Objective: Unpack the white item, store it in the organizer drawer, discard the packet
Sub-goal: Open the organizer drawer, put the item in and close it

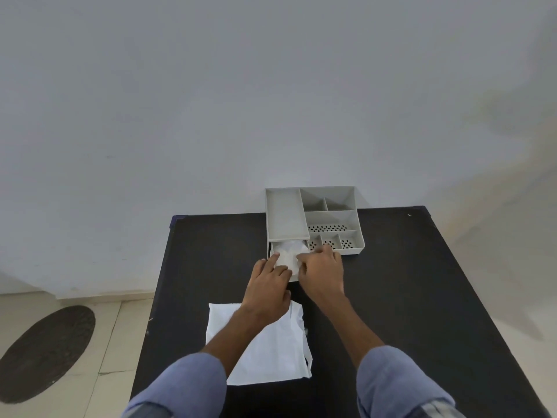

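Observation:
A grey desk organizer [331, 217] stands at the far edge of the black table, its lower left drawer [294, 277] pulled out toward me. Inside the drawer lies the white item [287, 251], crumpled and soft-looking. My left hand [268, 285] rests its fingers on the item's left side. From the right, my right hand [322, 271] presses on the item, fingers spread over it. Both hands cover the drawer's front. The white packet [265, 354] lies flat on the table near me, partly under my left forearm.
The black table [407, 297] extends to the right of the organizer and hands. A pale wall rises behind it. On the tiled floor at the left lies a dark oval mat [45, 354].

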